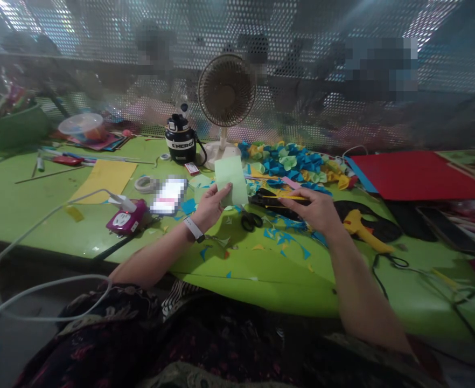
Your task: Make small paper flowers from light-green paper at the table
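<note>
My left hand grips the lower edge of a light green paper sheet, with the thumb on its front. To the right, my right hand is closed around a thin yellow stick. Just behind and below that stick is a dark, long-shaped object; I cannot make out its kind or whether the hand touches it. Black-handled scissors lie on the green tabletop between my hands. Blue and green paper scraps are scattered around them.
A pile of crumpled blue, green and yellow paper lies behind my hands, beside a fan and a black jug. At right are a yellow glue gun and red sheets. A purple power socket trails a white cable at left.
</note>
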Motion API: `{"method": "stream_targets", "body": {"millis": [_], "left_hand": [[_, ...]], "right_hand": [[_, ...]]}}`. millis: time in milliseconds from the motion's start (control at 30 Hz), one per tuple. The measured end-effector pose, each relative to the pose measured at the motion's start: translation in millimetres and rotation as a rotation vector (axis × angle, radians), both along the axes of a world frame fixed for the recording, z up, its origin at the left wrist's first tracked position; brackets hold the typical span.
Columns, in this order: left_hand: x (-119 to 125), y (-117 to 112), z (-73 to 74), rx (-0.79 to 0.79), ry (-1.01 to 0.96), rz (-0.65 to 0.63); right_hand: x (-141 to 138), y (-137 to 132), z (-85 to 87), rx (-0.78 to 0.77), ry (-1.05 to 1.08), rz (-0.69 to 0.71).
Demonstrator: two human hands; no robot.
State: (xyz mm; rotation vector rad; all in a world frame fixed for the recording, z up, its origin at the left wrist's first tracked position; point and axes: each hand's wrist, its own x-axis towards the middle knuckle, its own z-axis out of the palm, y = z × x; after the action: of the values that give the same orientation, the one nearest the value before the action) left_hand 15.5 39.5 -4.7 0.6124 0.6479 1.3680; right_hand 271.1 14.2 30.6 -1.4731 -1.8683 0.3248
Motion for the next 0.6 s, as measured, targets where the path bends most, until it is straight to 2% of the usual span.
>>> {"method": "stream_targets", "body": {"millis": [300, 600], "left_hand": [[-6, 7, 3.4, -0.077, -0.034, 0.057], [-2, 7, -7.9, -0.009, -0.065, 0.031]], "right_hand": [[7, 1, -1.1, 0.058, -0.005, -0.020], [-10, 1, -9.4, 0.112, -0.010, -0.037]]}}
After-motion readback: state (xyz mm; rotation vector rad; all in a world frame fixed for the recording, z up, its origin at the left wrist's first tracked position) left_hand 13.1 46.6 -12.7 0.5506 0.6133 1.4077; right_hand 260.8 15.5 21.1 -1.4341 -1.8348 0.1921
